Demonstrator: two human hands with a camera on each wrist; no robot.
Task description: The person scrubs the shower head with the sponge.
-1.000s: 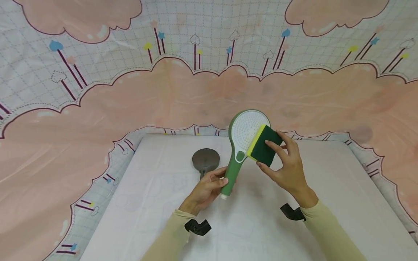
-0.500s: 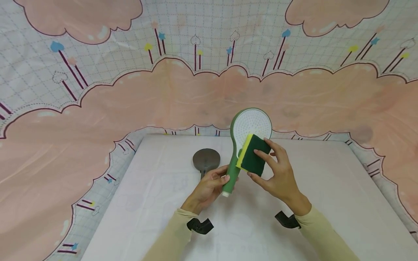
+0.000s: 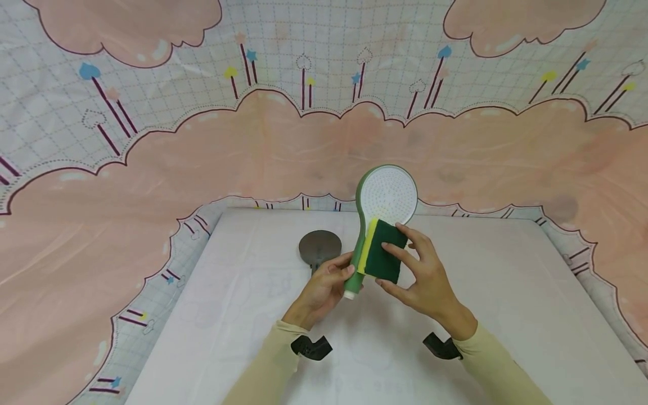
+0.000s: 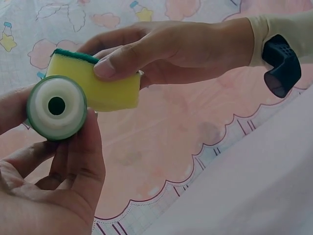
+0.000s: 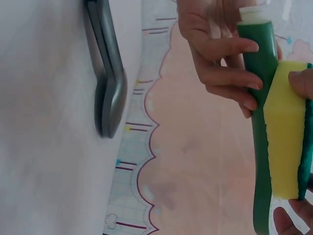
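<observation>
My left hand (image 3: 324,289) grips the handle of a green shower head (image 3: 387,194), which stands tilted above the table with its white nozzle face toward me. In the left wrist view the white threaded end (image 4: 56,105) of the handle points at the camera. A sponge (image 3: 386,250), yellow on one side and dark green on the other, is pinched at its edges by my right hand (image 3: 422,278). Its yellow side lies against the handle, as the right wrist view shows at the sponge (image 5: 286,132). The sponge covers the lower part of the nozzle side and much of the handle.
A dark grey shower head (image 3: 320,247) lies on the white table (image 3: 228,315) behind my left hand, which hides its lower part. A patterned cloth (image 3: 202,152) with pink clouds hangs behind the table and down around its sides.
My right hand has slid the sponge down and to the left, from the nozzle face onto the handle. The left hand holds nearly still; the green shower head has risen slightly.
</observation>
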